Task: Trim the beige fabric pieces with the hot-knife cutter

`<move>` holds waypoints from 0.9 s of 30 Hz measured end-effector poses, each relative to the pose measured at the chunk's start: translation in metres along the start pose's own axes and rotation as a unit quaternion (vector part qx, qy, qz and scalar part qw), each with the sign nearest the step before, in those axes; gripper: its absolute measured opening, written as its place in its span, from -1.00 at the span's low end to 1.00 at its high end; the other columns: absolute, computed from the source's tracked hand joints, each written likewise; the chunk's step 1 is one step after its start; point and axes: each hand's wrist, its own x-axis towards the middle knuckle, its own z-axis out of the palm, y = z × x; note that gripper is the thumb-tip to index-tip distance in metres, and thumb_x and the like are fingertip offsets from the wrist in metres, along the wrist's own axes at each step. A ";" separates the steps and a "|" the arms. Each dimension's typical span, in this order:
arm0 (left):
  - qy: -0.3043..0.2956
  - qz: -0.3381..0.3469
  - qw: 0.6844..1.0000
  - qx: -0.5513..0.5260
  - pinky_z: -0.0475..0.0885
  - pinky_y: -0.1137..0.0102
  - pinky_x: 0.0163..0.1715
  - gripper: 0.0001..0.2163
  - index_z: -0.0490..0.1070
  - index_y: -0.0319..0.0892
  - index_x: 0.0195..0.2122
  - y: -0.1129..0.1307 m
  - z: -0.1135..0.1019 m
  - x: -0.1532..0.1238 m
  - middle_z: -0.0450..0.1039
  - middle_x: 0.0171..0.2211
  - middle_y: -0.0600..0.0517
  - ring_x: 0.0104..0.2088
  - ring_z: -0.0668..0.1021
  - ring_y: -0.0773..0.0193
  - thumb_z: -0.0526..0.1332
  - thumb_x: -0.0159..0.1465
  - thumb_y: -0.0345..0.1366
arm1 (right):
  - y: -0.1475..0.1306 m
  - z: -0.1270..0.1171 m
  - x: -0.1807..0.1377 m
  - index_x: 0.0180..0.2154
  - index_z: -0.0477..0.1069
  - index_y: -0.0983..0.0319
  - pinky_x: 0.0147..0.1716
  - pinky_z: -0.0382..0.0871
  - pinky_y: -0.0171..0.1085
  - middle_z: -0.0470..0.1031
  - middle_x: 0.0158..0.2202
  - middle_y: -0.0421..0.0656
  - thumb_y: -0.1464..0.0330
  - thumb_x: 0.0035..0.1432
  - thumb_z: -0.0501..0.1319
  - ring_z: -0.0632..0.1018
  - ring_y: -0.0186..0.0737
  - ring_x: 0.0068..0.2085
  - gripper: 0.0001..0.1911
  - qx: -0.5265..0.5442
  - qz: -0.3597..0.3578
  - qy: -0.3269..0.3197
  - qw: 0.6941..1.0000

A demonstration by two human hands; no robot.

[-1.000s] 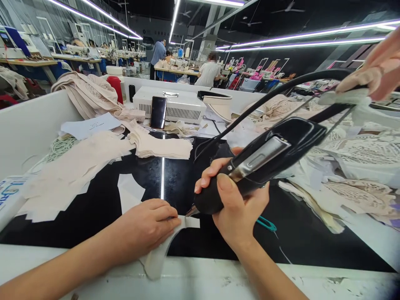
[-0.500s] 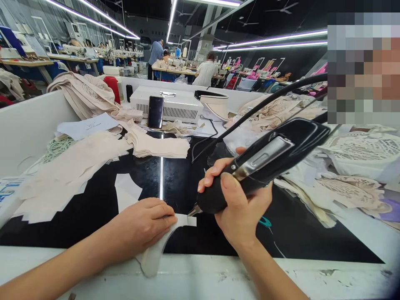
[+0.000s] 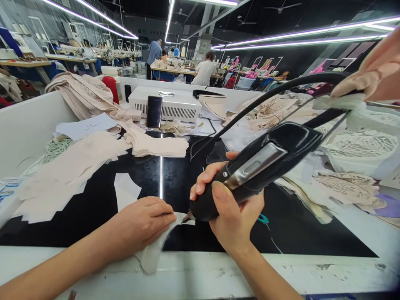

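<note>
My left hand [image 3: 143, 225] presses a curved, pale fabric strip [image 3: 151, 256] down near the front edge of the black mat [image 3: 200, 239], its fingers close together. The strip's lower end hangs over the white table edge. In my right hand [image 3: 234, 221] is a black corded handheld tool [image 3: 283, 141] with a metal lever, gripped slantwise. Its pointed metal tip [image 3: 188, 217] is at the strip's right end, just beside my left fingertips; whether it touches cannot be made out. A white cut piece [image 3: 126, 191] lies behind my left hand.
Stacked beige fabric pieces [image 3: 159, 146] and a phone [image 3: 154, 111] leaning on a white vented box [image 3: 184, 108] are at the back. Lacy garments [image 3: 362, 141] crowd the right. A co-worker's hand [image 3: 375, 79] reaches in near the tool's black cable [image 3: 265, 98]. Teal snips [image 3: 263, 218] lie right.
My right hand has brought the tool slightly left and down, its tip further along the strip. At upper right, another person's hand shows where a pixelated patch was. My left hand is almost still.
</note>
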 end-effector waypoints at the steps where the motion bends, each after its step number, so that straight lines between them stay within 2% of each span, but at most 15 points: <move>1: 0.000 -0.001 1.000 0.000 0.57 0.24 0.04 -0.76 0.47 -0.23 0.11 0.000 0.000 0.000 0.57 -0.04 -0.13 0.00 0.60 0.15 0.08 0.51 -0.41 | -0.001 0.000 0.001 0.00 0.36 0.05 -0.60 0.52 -0.31 0.49 -0.36 -0.30 0.28 0.17 0.44 0.52 -0.34 -0.53 -0.59 -0.002 -0.001 -0.001 1.000; 7: 0.006 -0.001 1.000 -0.003 0.58 0.27 0.01 -0.77 0.48 -0.21 0.08 0.001 -0.001 0.001 0.57 -0.05 -0.09 -0.05 0.60 0.18 0.08 0.52 -0.41 | -0.008 -0.010 0.005 -0.05 0.38 0.02 -0.59 0.53 -0.27 0.47 -0.36 -0.32 0.26 0.18 0.44 0.53 -0.30 -0.51 -0.65 -0.027 -0.010 0.017 0.999; 12: -0.004 -0.001 1.000 0.000 0.56 0.26 0.04 -0.77 0.47 -0.23 0.09 -0.001 -0.001 0.000 0.56 -0.03 -0.09 -0.02 0.59 0.17 0.08 0.52 -0.40 | -0.007 -0.011 0.003 -0.01 0.39 0.04 -0.61 0.53 -0.29 0.49 -0.37 -0.32 0.27 0.13 0.47 0.51 -0.33 -0.54 -0.57 -0.011 -0.009 0.026 1.000; 15: -0.007 0.005 1.000 0.003 0.56 0.27 0.03 -0.77 0.46 -0.23 0.09 -0.001 -0.001 0.000 0.55 -0.03 -0.09 -0.03 0.59 0.17 0.07 0.53 -0.39 | -0.006 -0.009 0.002 -0.01 0.39 0.05 -0.59 0.54 -0.29 0.50 -0.37 -0.32 0.29 0.14 0.47 0.52 -0.33 -0.53 -0.58 -0.009 -0.012 0.021 1.000; 19: 0.000 -0.008 0.998 0.057 0.52 0.23 0.12 -0.76 0.42 -0.28 0.13 0.005 -0.001 -0.002 0.52 0.01 -0.13 0.04 0.56 0.13 0.07 0.52 -0.40 | -0.007 -0.011 0.000 -0.02 0.37 0.06 -0.57 0.55 -0.30 0.51 -0.36 -0.30 0.31 0.19 0.43 0.53 -0.33 -0.52 -0.63 -0.027 -0.018 0.013 0.999; 23: -0.019 -0.037 0.988 0.147 0.48 0.15 0.15 -0.58 0.27 -0.41 0.25 0.016 0.002 -0.009 0.47 0.09 -0.25 0.11 0.50 0.00 0.04 0.37 -0.59 | -0.009 -0.011 -0.006 0.03 0.36 0.06 -0.54 0.57 -0.30 0.51 -0.32 -0.28 0.29 0.18 0.44 0.55 -0.34 -0.50 -0.57 -0.041 -0.014 0.026 0.999; 27: -0.055 -0.062 0.985 0.153 0.50 0.20 0.10 -0.40 0.23 -0.42 0.27 0.024 0.001 -0.012 0.49 0.08 -0.24 0.09 0.52 0.01 0.01 0.16 -0.70 | -0.012 -0.008 -0.011 0.03 0.35 0.07 -0.56 0.56 -0.30 0.51 -0.34 -0.28 0.28 0.16 0.46 0.54 -0.33 -0.51 -0.55 -0.045 -0.016 0.040 0.998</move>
